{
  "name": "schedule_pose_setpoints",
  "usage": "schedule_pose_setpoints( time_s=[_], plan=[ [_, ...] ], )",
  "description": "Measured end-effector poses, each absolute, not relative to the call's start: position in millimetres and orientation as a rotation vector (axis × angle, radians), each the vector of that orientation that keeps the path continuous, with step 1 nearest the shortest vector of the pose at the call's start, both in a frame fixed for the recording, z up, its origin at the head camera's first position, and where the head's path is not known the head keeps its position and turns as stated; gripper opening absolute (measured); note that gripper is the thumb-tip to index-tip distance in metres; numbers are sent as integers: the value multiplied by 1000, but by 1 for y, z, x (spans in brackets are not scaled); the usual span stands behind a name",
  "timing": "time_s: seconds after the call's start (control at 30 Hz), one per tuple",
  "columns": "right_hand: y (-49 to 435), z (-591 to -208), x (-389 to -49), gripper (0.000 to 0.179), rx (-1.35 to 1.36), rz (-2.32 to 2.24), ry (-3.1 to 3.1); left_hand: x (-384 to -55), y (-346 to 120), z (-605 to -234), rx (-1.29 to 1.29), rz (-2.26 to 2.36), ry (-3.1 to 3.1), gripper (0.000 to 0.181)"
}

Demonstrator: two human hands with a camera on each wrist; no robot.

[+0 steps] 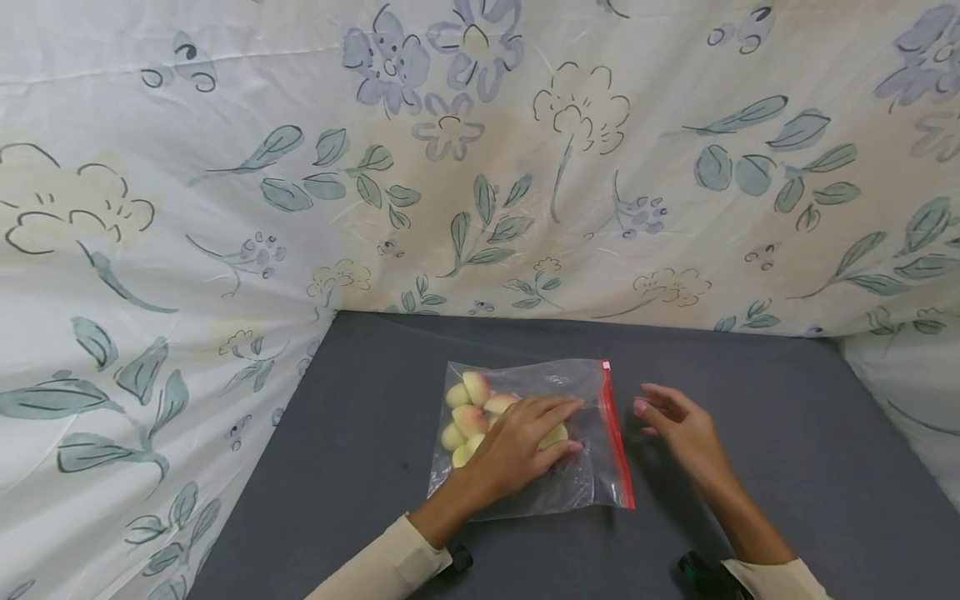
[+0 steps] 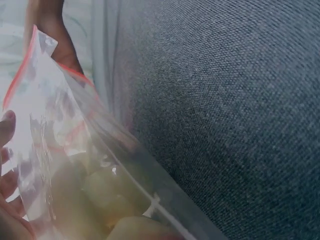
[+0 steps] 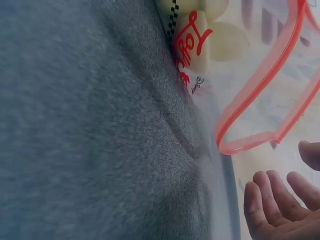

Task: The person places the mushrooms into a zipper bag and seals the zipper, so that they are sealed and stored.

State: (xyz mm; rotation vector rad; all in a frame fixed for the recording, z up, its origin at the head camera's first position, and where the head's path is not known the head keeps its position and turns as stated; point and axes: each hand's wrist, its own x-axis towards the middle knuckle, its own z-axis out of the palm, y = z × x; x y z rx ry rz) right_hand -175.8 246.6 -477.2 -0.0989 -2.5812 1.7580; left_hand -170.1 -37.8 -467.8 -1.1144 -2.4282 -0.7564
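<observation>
A clear zip bag (image 1: 525,500) with a red zip edge (image 1: 617,442) lies on the dark cloth, its zip side to the right. Inside it sit several yellow fruits (image 1: 468,419) with a pink blush, like small peaches. My left hand (image 1: 513,446) rests on top of the bag over the fruits, fingers reaching toward the zip and thumb apart from them. To the right of the zip, my right hand (image 1: 682,429) hovers with loosely bent fingers and nothing in it. In the right wrist view the bag's red-rimmed mouth (image 3: 260,82) gapes, and red lettering (image 3: 192,42) shows.
Dark grey cloth (image 1: 360,400) covers the table. Floral white fabric (image 1: 450,233) hangs behind and along the left side. Black wrist devices (image 1: 705,575) sit by the cream sleeves (image 1: 397,558).
</observation>
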Motion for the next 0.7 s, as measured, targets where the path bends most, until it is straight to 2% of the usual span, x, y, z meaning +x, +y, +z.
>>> schedule_pose_setpoints(
  time_s=[0.7],
  plan=[
    [232,-485,-229,61,-73,1977,-2517,-168,-34,-469,-1155,-787,-2426,56]
  ],
)
